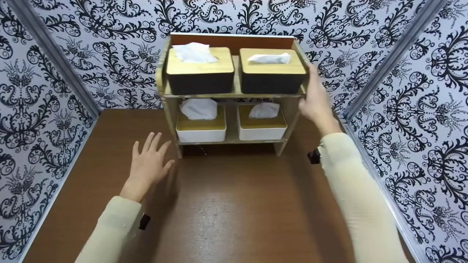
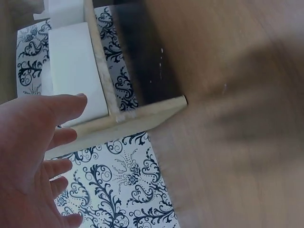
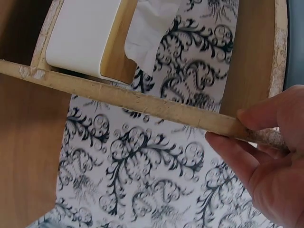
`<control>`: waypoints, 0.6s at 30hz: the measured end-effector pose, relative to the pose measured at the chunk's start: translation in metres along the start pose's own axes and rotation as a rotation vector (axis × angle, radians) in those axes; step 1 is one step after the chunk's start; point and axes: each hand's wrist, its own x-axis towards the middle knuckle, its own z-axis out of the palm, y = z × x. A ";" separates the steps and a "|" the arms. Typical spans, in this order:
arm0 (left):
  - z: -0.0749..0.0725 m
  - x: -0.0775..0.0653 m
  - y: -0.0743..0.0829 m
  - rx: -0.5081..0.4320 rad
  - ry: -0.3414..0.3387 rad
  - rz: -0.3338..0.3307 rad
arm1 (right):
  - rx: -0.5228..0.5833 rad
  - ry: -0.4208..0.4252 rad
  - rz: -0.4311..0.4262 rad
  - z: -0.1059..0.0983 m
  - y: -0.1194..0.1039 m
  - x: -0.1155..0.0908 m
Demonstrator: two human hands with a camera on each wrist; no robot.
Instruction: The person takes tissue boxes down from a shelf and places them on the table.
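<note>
A two-tier wooden shelf stands at the back of the table. My right hand grips its right side panel; in the right wrist view the thumb and fingers pinch the panel's edge. My left hand hovers over the table left of the shelf, fingers spread, holding nothing. Two black tissue boxes with wooden lids, a left one and a right one, sit on the upper tier. On the lower tier are two white tissue boxes, one left and one right. White tissue sticks out of each.
The brown table stretches in front of the shelf. White walls with black scroll patterns enclose it at the back, left and right. Grey metal strips run up the corners.
</note>
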 end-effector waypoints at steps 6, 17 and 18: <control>-0.009 0.005 -0.006 -0.034 -0.018 -0.026 | -0.044 0.040 -0.013 0.009 -0.008 -0.002; -0.029 0.014 -0.011 -0.061 0.002 -0.037 | -0.061 -0.016 -0.023 0.003 -0.007 -0.002; -0.031 0.015 -0.011 -0.060 0.004 -0.038 | -0.066 -0.026 -0.026 0.002 -0.007 -0.002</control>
